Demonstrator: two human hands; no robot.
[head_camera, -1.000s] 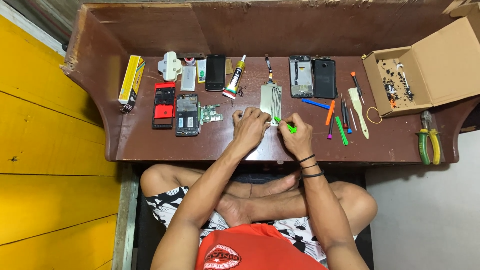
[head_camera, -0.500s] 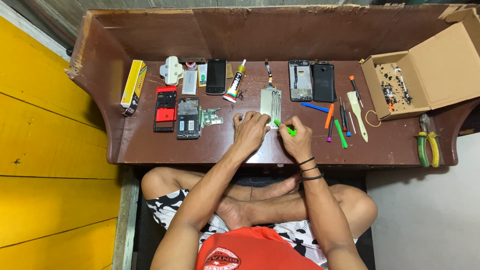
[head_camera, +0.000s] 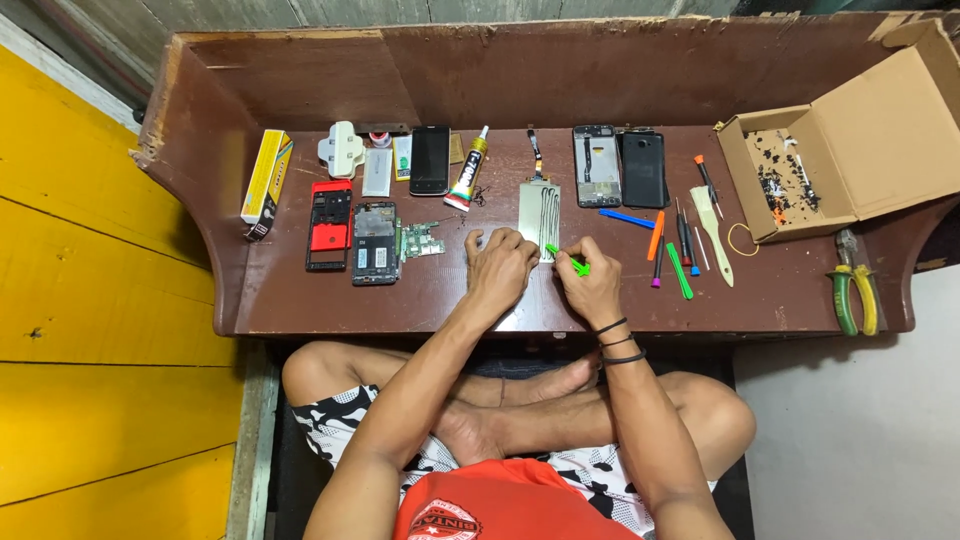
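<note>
The silver phone panel (head_camera: 540, 212) lies flat at mid-bench, its flex cable toward the back wall. The right hand (head_camera: 592, 287) pinches a green pry tool (head_camera: 567, 260) at the panel's near edge; the left hand (head_camera: 500, 265) presses down just beside it, fingers curled, gripping nothing. Too steep a pry could likely crease the thin panel or send the tool skidding toward the 2 dark phones (head_camera: 620, 166).

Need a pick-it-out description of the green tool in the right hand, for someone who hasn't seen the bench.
On the brown wooden bench, look at the front middle, where the right hand rests beside a pale flat phone panel. The small green tool is pinched in its fingers; the other green tool lies loose further right among the coloured screwdrivers.
</note>
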